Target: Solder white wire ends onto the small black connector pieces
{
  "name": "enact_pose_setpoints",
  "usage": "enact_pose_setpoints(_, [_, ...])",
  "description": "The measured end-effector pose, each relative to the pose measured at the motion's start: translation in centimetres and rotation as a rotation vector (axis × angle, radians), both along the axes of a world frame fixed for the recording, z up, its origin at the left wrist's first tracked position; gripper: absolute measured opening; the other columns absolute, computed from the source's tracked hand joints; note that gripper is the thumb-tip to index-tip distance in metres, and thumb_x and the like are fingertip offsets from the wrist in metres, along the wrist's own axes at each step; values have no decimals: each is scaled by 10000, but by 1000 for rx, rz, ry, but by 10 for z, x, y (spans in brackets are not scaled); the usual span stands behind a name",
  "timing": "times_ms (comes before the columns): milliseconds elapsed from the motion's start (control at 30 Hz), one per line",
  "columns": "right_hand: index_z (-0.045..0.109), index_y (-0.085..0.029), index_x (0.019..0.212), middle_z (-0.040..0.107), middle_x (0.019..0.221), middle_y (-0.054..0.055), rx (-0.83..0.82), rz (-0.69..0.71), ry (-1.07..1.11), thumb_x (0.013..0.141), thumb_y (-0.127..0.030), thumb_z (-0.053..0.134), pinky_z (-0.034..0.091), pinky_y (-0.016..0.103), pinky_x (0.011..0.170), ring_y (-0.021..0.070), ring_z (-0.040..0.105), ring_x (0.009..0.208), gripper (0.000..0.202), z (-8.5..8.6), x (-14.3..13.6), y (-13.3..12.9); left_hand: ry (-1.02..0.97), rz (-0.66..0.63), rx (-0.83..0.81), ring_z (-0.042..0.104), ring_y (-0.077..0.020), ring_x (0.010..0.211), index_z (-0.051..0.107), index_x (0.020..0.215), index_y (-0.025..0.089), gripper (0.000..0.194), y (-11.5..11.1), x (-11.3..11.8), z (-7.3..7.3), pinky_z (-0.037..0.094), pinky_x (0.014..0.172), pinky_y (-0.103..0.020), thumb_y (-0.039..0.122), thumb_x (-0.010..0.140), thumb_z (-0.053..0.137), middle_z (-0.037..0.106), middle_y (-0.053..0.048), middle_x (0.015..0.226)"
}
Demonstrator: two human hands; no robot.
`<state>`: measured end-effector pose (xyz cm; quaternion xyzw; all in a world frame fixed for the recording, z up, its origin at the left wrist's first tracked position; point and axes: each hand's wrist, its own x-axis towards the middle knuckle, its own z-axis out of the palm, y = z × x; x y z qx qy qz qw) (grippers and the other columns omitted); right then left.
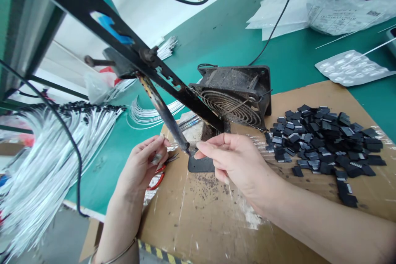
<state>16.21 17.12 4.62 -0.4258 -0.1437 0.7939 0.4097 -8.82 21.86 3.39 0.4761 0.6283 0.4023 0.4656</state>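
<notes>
A soldering iron (161,109) hangs slanted from a slotted black metal bar (123,37), its tip pointing down between my hands. Left of the tip, my left hand (144,163) is closed in a pinch; something small and whitish shows between its fingers, too unclear to name. To the right of the tip, the thumb and forefinger of my right hand (238,165) are pressed together. A thin pale strand (229,191) shows below that hand, but what the fingertips hold is hidden. Under the tip lies a black base plate (201,165). Red-handled scissors (159,179) lie beside my left hand.
A dusty fan (235,95) stands behind my right hand. Small black connectors with metal pins (324,138) are heaped on the cardboard (198,222) at right. Bundled white cables (58,152) hang over the table's left edge. Plastic bags (331,12) lie at back right.
</notes>
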Motion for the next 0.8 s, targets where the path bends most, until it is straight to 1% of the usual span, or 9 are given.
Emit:
enact_pose_setpoints(133, [643,-156,680,727,692,-9,-13,3,-3,912,-152,784,281,231,445,34,346,428,272,1,1,0,3,-6,-1,299,-51,388,522,539,174,408,1,-1,-1,270,393,-172,313,761,835,372,54,434])
enact_pose_setpoints(333, [649,-156,683,726,690,-10,2,7,-12,912,-149,784,238,232,426,28,342,416,265,0,1,1,15,-9,-3,304,-44,392,622,590,157,324,1,0,-1,269,394,-162,331,746,847,389,55,445])
enact_pose_setpoints(500, [649,-159,687,738,711,-8,12,0,-7,915,-154,782,231,235,425,24,333,411,265,0,0,0,21,-15,-9,299,-40,382,650,606,153,306,1,2,0,257,387,-162,340,721,863,385,60,440])
enact_pose_setpoints(667, [642,-158,679,746,723,-6,16,2,-1,916,-157,784,236,248,437,31,331,417,277,-1,0,0,26,-19,-6,294,-51,372,697,646,154,242,1,3,1,253,375,-173,330,727,842,385,61,428])
enact_pose_setpoints(800, [645,-158,690,749,727,-10,16,10,-10,914,-169,790,230,253,440,30,335,417,267,-2,0,0,29,-22,-2,293,-51,378,703,650,155,234,0,2,1,257,379,-169,326,736,837,389,61,434])
